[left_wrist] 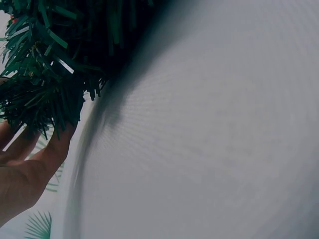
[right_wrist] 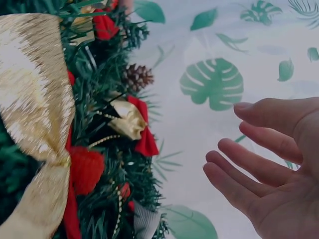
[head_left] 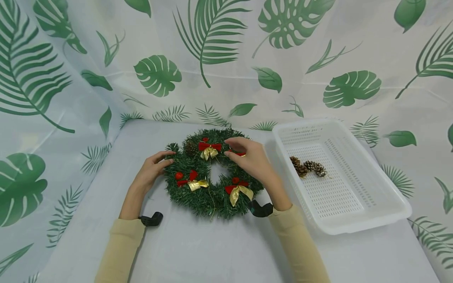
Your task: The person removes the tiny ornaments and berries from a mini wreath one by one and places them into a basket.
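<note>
A green tinsel wreath (head_left: pixel 198 196) lies flat on the table, dressed with red-and-gold bows (head_left: pixel 209 149) and a pine cone (head_left: pixel 190 148). My left hand (head_left: pixel 163 159) touches the wreath's left rim with straight fingers; in the left wrist view these fingers (left_wrist: pixel 55 149) lie against the needles (left_wrist: pixel 45 94). My right hand (head_left: pixel 233 151) hovers over the wreath's upper right part, fingers loosely curved. In the right wrist view that hand (right_wrist: pixel 249 144) holds nothing, beside a gold ribbon (right_wrist: pixel 35 94) and the pine cone (right_wrist: pixel 138 77).
A white perforated basket (head_left: pixel 354 226) stands to the right of the wreath, with a few pine cones (head_left: pixel 308 168) inside near its left wall. A pale cloth covers the table (head_left: pixel 212 251). A leaf-print curtain (head_left: pixel 226 59) hangs behind and at both sides.
</note>
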{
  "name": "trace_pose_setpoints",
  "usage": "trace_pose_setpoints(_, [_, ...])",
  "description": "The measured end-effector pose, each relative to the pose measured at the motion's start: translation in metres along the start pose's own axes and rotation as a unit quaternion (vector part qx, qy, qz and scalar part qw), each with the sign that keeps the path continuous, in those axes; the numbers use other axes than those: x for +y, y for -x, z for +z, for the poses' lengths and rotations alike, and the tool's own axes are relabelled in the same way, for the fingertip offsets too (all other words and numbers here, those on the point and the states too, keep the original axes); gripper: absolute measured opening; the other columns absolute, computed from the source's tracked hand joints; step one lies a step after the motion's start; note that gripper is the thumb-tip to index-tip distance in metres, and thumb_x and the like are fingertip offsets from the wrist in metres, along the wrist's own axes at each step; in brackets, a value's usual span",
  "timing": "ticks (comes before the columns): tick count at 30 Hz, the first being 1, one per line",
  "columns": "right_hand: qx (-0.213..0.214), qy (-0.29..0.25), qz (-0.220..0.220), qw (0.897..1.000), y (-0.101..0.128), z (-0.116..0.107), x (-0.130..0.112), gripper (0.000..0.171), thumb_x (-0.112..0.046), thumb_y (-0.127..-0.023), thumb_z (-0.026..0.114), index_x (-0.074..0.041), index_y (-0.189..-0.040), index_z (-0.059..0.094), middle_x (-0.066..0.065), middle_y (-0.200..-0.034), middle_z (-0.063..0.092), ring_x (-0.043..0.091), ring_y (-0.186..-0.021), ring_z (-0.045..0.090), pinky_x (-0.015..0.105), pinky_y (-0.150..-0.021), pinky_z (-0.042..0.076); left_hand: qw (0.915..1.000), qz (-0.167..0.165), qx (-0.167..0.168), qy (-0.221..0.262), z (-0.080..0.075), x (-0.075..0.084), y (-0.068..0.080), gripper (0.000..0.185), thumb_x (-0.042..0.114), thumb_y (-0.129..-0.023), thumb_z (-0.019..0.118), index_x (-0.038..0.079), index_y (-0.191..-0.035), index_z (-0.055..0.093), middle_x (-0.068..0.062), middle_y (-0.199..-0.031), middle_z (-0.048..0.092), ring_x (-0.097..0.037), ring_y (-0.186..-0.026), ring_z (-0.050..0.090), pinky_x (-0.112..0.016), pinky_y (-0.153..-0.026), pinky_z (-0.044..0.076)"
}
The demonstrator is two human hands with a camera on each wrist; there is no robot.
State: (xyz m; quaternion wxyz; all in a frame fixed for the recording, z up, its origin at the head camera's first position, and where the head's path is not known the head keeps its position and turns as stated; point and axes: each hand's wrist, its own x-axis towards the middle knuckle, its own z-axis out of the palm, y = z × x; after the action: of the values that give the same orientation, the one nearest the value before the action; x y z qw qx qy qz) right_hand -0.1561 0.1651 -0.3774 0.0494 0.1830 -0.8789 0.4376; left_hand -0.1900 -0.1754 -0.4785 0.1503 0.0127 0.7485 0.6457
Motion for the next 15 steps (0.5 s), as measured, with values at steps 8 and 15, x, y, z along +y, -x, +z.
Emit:
trace_pose_setpoints(8, [-0.013, -0.014, -0.008, 1.000, -0.011, 0.007, -0.003, 0.038, -0.015, -0.096, 0.075, -0.008, -0.133, 0.068, 0.016, -0.130, 0.070, 0.034, -0.120, 0.067, 0.045, -0.100, 0.055, 1.0000, 0.000, -0.002, 0.002, -0.001, 0.000, 0.000, 0.052, 0.033, -0.104, 0.064, 0.011, -0.150, 0.053, -0.007, -0.166, 0.032, -0.035, -0.144, 0.039, -0.045, -0.101, 0.041])
trace_pose_setpoints(15, [-0.020, -0.024, -0.010, 0.999, -0.019, 0.013, -0.006, 0.036, -0.014, -0.095, 0.075, -0.009, -0.131, 0.069, 0.012, -0.127, 0.072, 0.033, -0.117, 0.069, 0.044, -0.099, 0.056, 1.0000, 0.000, -0.002, 0.000, 0.000, 0.001, 0.000, 0.052, 0.033, -0.104, 0.063, 0.011, -0.150, 0.053, -0.008, -0.165, 0.033, -0.034, -0.141, 0.040, -0.042, -0.096, 0.042])
